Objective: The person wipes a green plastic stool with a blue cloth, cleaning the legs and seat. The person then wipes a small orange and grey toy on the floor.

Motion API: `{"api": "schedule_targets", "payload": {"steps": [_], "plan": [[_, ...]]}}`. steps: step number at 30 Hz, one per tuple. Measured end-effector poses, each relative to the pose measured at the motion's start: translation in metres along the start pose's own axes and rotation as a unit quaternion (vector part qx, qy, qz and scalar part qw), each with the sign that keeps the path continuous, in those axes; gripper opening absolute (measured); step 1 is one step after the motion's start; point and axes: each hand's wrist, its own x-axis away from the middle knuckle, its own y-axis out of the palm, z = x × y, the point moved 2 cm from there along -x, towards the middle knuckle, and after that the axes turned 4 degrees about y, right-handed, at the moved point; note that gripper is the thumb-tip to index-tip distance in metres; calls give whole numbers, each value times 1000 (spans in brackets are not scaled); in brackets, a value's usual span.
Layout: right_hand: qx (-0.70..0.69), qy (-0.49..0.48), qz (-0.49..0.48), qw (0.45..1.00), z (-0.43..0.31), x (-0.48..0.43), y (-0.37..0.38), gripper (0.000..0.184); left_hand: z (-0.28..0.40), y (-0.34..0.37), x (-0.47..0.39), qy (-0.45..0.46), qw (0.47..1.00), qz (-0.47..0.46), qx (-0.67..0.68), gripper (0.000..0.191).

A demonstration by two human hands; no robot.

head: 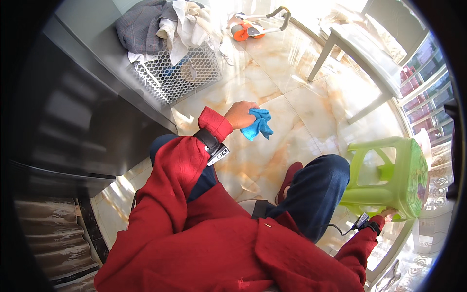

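Note:
My left hand (240, 115) is closed around a crumpled blue cloth (258, 125), held in the air over the marble-patterned tile floor (270, 153). Part of the cloth hangs down past my fingers. Far to the right, my right hand (389, 214) grips the near edge of a light green plastic stool (383, 189); its fingers are partly hidden by the stool. The stool's patterned seat (417, 179) faces the right rim of the view. Both wrists bear a strapped device, and my bent knees are spread below the camera.
A white mesh basket (178, 76) piled with clothes (146, 27) stands ahead on the left. Along the left runs a dark glossy cabinet or appliance (84, 120). A device with orange wheels (241, 33) lies farther off. A white chair (368, 58) stands by the window at right.

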Motion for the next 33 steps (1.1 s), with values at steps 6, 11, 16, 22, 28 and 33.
{"api": "schedule_targets", "payload": {"steps": [6, 11, 16, 22, 28, 33], "plan": [[200, -127, -222, 946, 15, 70, 50, 46, 6, 3, -2, 6, 1000, -23, 10, 40], [242, -22, -510, 825, 59, 180, 40, 28, 24, -5, 9, 42, 999, -27, -3, 38], [501, -65, -623, 597, 126, 277, -14, 29, 37, -41, 38, 33, 998, -41, 31, 36], [510, 8, -634, 581, 155, 301, -29, 29, 39, -94, 55, 125, 992, -13, 10, 33], [512, 42, -626, 586, 170, 300, -28, 29, 8, -104, 25, 40, 997, 8, 68, 36], [528, 82, -621, 573, 175, 303, -25, 29, -21, -91, -10, -37, 991, -17, 127, 35]]}}
